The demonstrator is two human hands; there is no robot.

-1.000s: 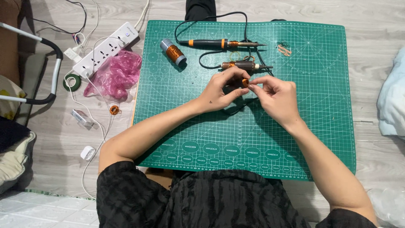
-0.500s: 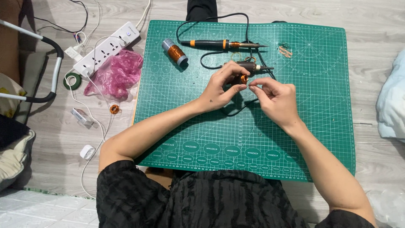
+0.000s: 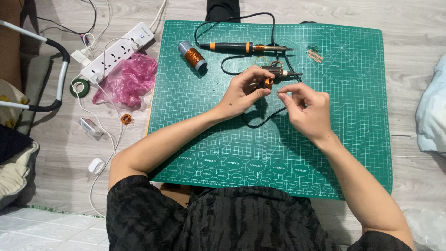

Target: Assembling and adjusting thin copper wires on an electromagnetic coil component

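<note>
While I sit over the green gridded cutting mat (image 3: pixel 278 153) laid on the pale wooden floor (image 3: pixel 69 139), my left hand (image 3: pixel 244 90) is closed around a small copper-wound coil (image 3: pixel 268 82), pinching it between thumb and fingertips just above the mat. My right hand (image 3: pixel 304 104) hovers beside it with thumb and forefinger pressed together; I judge they grip a fine strand of wire running from the coil, though the strand is too thin to make out. The step in hand looks like winding or dressing that wire on the coil. The next move, as I judge it, calls for steady tension from the right hand and a firm, unmoving hold from the left, so the turns lie tight and do not slip.

Just behind my hands lies a black-handled soldering iron with an orange collar (image 3: pixel 241 47), its black cable (image 3: pixel 260 122) looping under my wrists. A spool of copper wire with a grey end (image 3: pixel 192 55) lies to the left of it. Off the mat sit a white power strip (image 3: pixel 118 51), a crumpled pink plastic bag (image 3: pixel 125 79) and a roll of green tape (image 3: pixel 80 87).
</note>
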